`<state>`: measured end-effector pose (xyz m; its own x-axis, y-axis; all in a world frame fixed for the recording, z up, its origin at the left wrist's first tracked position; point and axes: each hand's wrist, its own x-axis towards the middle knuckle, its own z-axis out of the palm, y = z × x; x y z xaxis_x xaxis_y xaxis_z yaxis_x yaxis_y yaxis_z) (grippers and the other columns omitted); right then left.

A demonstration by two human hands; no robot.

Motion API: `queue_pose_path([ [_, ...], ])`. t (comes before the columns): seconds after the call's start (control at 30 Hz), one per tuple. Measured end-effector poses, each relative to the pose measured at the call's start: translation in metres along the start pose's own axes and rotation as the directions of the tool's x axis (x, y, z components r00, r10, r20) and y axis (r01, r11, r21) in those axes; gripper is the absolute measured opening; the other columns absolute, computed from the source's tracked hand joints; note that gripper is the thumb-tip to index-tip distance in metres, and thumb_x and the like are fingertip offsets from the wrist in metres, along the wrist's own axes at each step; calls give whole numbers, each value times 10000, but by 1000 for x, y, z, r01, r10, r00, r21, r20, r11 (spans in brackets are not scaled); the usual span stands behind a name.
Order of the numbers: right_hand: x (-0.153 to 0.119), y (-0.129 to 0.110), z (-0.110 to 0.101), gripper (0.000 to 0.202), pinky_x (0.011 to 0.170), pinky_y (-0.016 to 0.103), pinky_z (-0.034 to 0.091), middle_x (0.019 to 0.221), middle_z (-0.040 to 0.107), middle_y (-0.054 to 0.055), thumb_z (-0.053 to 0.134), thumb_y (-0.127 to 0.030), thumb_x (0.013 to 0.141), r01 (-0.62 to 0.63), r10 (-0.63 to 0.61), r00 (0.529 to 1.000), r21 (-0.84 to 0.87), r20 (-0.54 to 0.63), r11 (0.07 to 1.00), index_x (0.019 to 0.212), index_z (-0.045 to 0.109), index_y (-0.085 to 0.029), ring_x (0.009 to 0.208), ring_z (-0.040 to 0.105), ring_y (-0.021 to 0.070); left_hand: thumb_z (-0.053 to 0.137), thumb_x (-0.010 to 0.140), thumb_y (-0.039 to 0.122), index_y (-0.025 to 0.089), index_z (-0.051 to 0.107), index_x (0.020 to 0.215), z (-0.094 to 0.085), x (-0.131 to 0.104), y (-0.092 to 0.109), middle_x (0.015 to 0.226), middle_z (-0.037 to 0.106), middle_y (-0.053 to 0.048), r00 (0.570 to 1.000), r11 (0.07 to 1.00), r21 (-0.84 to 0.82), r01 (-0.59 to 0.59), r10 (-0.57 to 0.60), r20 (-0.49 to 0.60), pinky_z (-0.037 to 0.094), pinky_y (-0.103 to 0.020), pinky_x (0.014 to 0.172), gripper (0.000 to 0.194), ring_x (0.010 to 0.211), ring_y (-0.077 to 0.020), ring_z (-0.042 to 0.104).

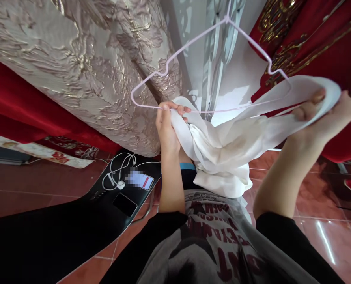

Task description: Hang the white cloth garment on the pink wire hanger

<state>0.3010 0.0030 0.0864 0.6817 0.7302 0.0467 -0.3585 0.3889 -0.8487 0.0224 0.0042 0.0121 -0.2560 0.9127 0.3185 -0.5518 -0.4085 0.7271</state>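
Observation:
A pale pink clothes hanger (196, 38) hangs upright in front of me, its hook cut off by the top edge. My left hand (168, 124) is closed at the left part of its bottom bar, with a fold of sheer white fabric (237, 148) also in its fingers. My right hand (326, 112) grips the far right side of the fabric and stretches it outward. The fabric lies over the right corner of the hanger, which shows faintly through it. The rest of the cloth droops in folds over my lap.
A black seat (60, 225) at left carries a lit phone (144, 180), a dark phone (125, 204) and white earphones (120, 184). Patterned beige fabric (83, 71) hangs at left, red embroidered cloth (320, 47) at right. Reddish tiles (317, 193) cover the floor.

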Motion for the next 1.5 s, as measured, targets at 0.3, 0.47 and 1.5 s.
queue_pose_path([
  [0.3, -51, 29, 31, 139, 449, 177, 230, 700, 654, 40, 554, -193, 886, 227, -207, 939, -44, 274, 973, 942, 655, -116, 584, 634, 99, 560, 1026, 508, 229, 524, 850, 9, -6, -5, 727, 546, -8, 997, 999, 29, 42, -40, -61, 507, -198, 578, 332, 799, -160, 679],
  [0.47, -14, 28, 1, 490, 528, 224, 241, 742, 639, -20, 224, -269, 1008, 395, -394, 913, -15, -103, 919, 937, 708, -231, 568, 535, 16, 572, 1021, 494, 228, 542, 870, 4, -6, -1, 762, 561, -17, 998, 997, 34, 64, -64, -10, 525, -199, 597, 307, 849, -167, 691],
  [1.5, -81, 113, 9, 497, 969, 359, 515, 962, 694, 47, 451, -607, 1000, 482, -214, 784, -354, 583, 801, 1004, 742, -204, 968, 654, 163, 609, 793, 146, 321, 529, 1059, -40, 20, 59, 1021, 792, 20, 933, 984, 180, 9, 57, -357, 424, -222, 552, 329, 1119, -206, 701],
])
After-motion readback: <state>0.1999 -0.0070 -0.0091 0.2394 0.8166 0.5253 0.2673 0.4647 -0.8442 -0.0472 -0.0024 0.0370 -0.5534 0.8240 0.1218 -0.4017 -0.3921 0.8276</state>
